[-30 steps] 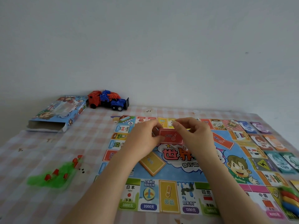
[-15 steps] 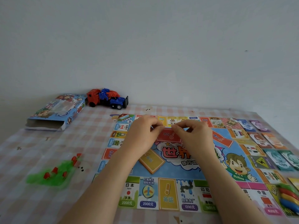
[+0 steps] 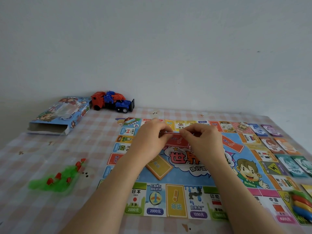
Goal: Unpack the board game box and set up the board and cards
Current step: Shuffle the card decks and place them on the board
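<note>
The colourful game board [image 3: 185,198] lies flat on the checked tablecloth. Over its middle, my left hand [image 3: 152,139] and my right hand [image 3: 202,141] pinch the two ends of a small stack of red cards [image 3: 178,141] with a question mark. A yellow card space [image 3: 158,167] and a red card space [image 3: 232,143] are printed on the board to either side. The opened game box [image 3: 59,115] lies at the far left.
A red and blue toy truck [image 3: 112,102] stands by the wall. A green bag of red houses [image 3: 55,179] lies left of the board. Paper money [image 3: 287,154] is laid in rows at the right, coloured pieces [image 3: 303,204] at the near right.
Both hands have lowered the red cards towards the board and a little away from me. The view has tilted slightly.
</note>
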`<move>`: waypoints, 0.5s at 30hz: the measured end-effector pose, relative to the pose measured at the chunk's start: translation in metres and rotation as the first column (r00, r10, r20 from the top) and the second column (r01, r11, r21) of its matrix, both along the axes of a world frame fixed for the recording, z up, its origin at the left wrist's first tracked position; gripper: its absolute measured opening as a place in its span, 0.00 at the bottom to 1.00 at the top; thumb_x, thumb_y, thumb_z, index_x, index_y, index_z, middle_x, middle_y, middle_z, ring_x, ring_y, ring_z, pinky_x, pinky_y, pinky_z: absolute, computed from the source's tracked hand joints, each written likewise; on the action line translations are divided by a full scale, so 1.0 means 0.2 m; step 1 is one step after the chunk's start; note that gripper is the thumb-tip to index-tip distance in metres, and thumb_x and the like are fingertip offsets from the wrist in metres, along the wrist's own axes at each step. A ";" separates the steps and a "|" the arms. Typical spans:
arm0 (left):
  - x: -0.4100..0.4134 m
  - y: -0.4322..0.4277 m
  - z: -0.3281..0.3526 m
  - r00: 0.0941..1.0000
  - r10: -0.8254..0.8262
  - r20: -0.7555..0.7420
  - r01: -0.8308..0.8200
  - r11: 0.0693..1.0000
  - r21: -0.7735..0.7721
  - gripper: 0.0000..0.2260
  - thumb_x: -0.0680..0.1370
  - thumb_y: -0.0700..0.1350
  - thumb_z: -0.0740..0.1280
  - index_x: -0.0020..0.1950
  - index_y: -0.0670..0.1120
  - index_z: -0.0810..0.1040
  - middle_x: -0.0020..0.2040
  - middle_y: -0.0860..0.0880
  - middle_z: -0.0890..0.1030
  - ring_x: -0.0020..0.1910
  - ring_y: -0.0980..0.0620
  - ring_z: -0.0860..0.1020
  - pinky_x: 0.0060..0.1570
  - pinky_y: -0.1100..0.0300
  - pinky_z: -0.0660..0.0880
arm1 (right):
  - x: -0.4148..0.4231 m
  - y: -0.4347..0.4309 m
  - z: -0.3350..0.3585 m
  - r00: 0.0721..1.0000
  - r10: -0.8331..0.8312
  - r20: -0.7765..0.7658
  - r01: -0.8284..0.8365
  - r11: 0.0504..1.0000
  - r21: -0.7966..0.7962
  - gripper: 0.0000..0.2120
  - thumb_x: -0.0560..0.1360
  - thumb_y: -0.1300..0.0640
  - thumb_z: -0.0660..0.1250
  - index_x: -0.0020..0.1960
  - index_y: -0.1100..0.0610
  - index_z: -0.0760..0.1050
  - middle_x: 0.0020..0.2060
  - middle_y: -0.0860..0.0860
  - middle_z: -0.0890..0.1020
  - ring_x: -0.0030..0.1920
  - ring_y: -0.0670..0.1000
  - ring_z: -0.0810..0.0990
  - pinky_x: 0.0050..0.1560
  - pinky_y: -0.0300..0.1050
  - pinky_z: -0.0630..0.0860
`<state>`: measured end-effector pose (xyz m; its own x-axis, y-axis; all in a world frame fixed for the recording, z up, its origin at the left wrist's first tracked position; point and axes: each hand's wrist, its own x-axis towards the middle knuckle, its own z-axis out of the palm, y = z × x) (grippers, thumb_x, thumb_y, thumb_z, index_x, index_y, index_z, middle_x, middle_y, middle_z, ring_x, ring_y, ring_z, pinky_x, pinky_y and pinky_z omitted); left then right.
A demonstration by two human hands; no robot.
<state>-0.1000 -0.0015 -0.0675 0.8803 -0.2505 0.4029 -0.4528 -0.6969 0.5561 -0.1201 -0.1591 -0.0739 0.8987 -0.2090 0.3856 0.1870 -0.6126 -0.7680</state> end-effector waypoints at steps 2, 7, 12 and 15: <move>0.00 0.00 0.00 1.000 -0.001 -0.002 0.001 0.998 -0.055 0.05 0.76 0.46 0.69 0.50 0.51 0.81 0.44 0.54 0.77 0.40 0.58 0.75 0.41 0.66 0.71 | 0.00 0.00 0.00 1.000 -0.001 0.017 0.001 1.000 0.008 0.04 0.74 0.54 0.70 0.42 0.52 0.82 0.34 0.43 0.80 0.37 0.43 0.79 0.34 0.33 0.71; 0.01 0.03 0.04 0.996 0.010 -0.094 -0.039 0.950 -0.311 0.04 0.75 0.42 0.70 0.42 0.50 0.79 0.37 0.52 0.80 0.32 0.56 0.79 0.32 0.63 0.76 | -0.02 0.02 0.03 0.991 0.035 0.129 -0.028 0.998 -0.057 0.08 0.72 0.56 0.72 0.51 0.48 0.81 0.40 0.43 0.81 0.38 0.44 0.77 0.37 0.36 0.73; 0.02 0.07 0.07 0.951 -0.056 -0.305 -0.116 0.848 -0.517 0.03 0.74 0.38 0.71 0.41 0.45 0.79 0.34 0.49 0.80 0.26 0.59 0.78 0.31 0.63 0.79 | -0.02 0.04 0.01 0.988 0.123 0.095 -0.081 0.929 -0.360 0.29 0.68 0.59 0.74 0.66 0.44 0.71 0.51 0.40 0.71 0.42 0.42 0.71 0.37 0.29 0.66; 0.02 0.08 0.08 0.912 -0.133 -0.389 -0.128 0.808 -0.575 0.03 0.74 0.36 0.71 0.41 0.42 0.79 0.33 0.47 0.79 0.27 0.58 0.77 0.31 0.65 0.78 | -0.02 0.03 0.00 0.987 0.111 0.113 -0.060 0.922 -0.382 0.28 0.69 0.61 0.73 0.66 0.44 0.71 0.53 0.43 0.73 0.42 0.42 0.70 0.36 0.30 0.65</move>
